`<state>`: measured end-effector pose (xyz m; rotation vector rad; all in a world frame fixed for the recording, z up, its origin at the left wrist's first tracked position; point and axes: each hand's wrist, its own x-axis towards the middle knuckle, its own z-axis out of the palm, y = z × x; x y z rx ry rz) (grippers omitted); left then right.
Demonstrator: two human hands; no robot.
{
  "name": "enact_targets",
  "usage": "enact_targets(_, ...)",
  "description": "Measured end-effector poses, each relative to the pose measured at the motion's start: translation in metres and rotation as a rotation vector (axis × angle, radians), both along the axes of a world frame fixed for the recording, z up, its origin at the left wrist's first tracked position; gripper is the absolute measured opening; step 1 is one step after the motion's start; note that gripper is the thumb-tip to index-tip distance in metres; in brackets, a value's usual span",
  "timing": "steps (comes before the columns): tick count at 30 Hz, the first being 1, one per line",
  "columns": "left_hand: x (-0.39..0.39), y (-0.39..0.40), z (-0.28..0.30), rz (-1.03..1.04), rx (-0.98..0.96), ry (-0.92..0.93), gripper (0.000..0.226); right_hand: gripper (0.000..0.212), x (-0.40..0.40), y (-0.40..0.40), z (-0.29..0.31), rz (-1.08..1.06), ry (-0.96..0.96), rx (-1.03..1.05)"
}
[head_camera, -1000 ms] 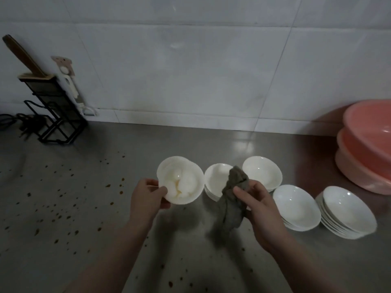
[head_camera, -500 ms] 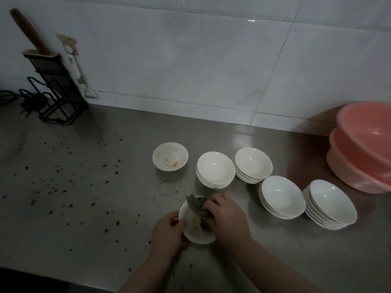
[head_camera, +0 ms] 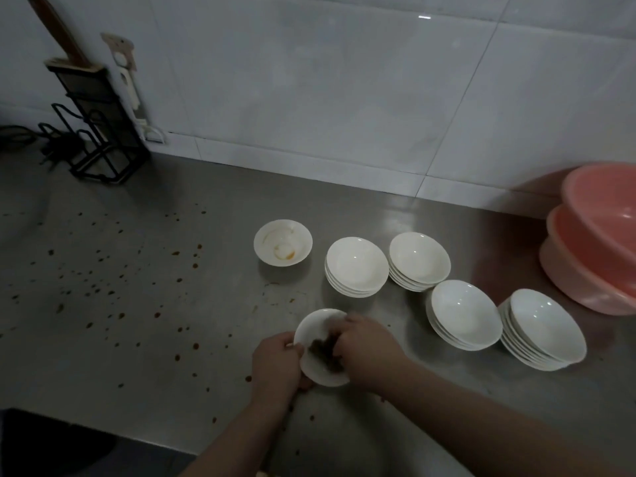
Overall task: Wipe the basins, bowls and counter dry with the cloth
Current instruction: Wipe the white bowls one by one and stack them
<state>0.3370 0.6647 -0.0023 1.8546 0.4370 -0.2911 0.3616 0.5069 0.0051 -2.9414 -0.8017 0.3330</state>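
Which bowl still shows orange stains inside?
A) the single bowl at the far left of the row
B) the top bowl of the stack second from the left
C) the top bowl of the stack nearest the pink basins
A: the single bowl has orange smears inside; the stacked bowls look clean white.

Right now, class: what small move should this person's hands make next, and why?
Probably finish rubbing the cloth round the held bowl, then set it down. The right hand presses the cloth inside while the left hand grips the rim; a stained bowl waits behind.
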Motion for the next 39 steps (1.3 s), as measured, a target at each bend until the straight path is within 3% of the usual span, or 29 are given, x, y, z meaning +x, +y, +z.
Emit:
enact_targets(2, -0.001, -0.002, 0.002, -0.004, -0.004, -0.001, 0.035, 0.021, 0.004, 0.000, -0.001, -0.015, -0.181, -0.054)
enact_targets(4, -0.003, -0.004, 0.003, 0.007, -0.012, 0.004, 0.034, 0.020, -0.001, 0.011, -0.013, -0.133, -0.256, 0.101)
enact_targets(7, -0.003, 0.001, -0.003, 0.003, 0.046, -0.034, 0.025, 0.019, -0.009, 0.028, -0.021, -0.294, -0.012, 0.480)
enact_targets(8, -0.002, 0.004, -0.006, -0.003, 0.065, -0.036, 0.024, 0.022, -0.010, 0.026, -0.020, -0.246, 0.081, 0.467)
enact_targets(10, 0.000, 0.007, -0.008, 0.003, 0.073, -0.040, 0.024, 0.025, -0.002, 0.011, -0.013, -0.033, 0.067, 0.306)
enact_targets(13, 0.001, 0.008, -0.005, 0.019, 0.084, -0.050, 0.041, 0.023, 0.007, -0.007, 0.000, 0.113, -0.152, 0.082)
enact_targets(14, 0.001, 0.008, -0.005, 0.017, 0.086, -0.054, 0.043, 0.020, 0.006, -0.010, -0.002, 0.084, -0.221, 0.108)
enact_targets(18, -0.001, 0.008, 0.001, -0.003, 0.086, -0.067, 0.022, 0.023, -0.005, -0.012, -0.012, -0.168, -0.320, 0.416)
enact_targets(21, -0.004, 0.010, 0.004, -0.023, 0.070, -0.064, 0.016, 0.025, -0.010, -0.013, -0.003, -0.457, -0.219, 0.739)
enact_targets(23, -0.009, 0.014, 0.002, -0.052, 0.248, -0.129, 0.036, 0.029, -0.012, -0.017, 0.009, -0.653, -0.187, 0.929)
enact_targets(25, -0.016, 0.013, 0.001, -0.090, 0.495, -0.366, 0.039, 0.034, -0.016, -0.024, 0.019, -0.779, -0.178, 1.071)
enact_targets(28, -0.023, -0.007, 0.001, -0.439, 0.702, -0.634, 0.034, 0.033, -0.019, -0.030, 0.022, -0.919, -0.049, 1.286)
enact_targets(30, -0.022, -0.020, -0.002, -0.661, 0.798, -0.621, 0.038, 0.032, -0.021, -0.030, 0.025, -0.980, 0.045, 1.376)
enact_targets(33, -0.018, -0.028, 0.005, -0.761, 0.825, -0.494, 0.038, 0.033, -0.024, -0.030, 0.030, -1.029, 0.083, 1.450)
enact_targets(37, -0.017, -0.021, 0.006, -0.633, 0.759, -0.462, 0.058, 0.030, -0.027, -0.033, 0.036, -1.053, 0.115, 1.524)
enact_targets(39, -0.014, -0.015, 0.017, -0.396, 0.529, -0.483, 0.033, 0.028, -0.027, -0.034, 0.041, -1.039, 0.167, 1.608)
